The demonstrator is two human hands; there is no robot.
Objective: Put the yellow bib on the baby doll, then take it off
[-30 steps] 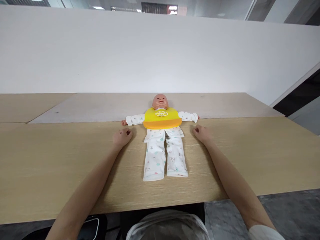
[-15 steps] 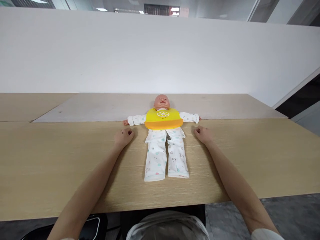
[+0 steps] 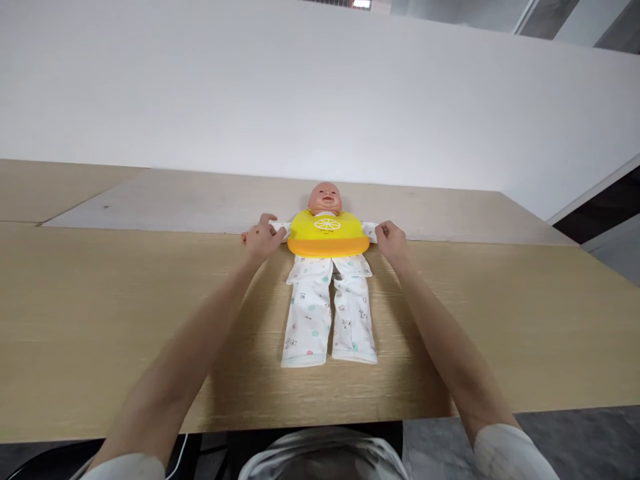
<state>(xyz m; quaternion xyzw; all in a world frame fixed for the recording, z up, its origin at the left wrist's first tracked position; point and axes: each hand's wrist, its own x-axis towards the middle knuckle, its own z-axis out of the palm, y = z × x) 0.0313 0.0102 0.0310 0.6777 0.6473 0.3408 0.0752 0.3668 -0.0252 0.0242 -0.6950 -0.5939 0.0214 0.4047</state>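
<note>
A baby doll [image 3: 326, 303] in white printed pyjamas lies on its back on the wooden table [image 3: 100, 307], head pointing away from me. A yellow and orange bib [image 3: 327, 235] covers its chest. My left hand [image 3: 262, 237] rests over the doll's outstretched sleeve on the left side, fingers curled around it. My right hand [image 3: 391, 240] grips the sleeve on the right side in the same way. Both doll arms are mostly hidden under my hands.
A paler board [image 3: 190, 200] lies along the back of the table behind the doll's head. A tall white partition [image 3: 300, 93] rises right behind it. The table's near edge is close to my body, and grey floor [image 3: 590, 440] shows at the lower right.
Both hands moved forward from the bare table beside the doll's waist onto its outstretched sleeves and closed on them. The view tilted down slightly.
</note>
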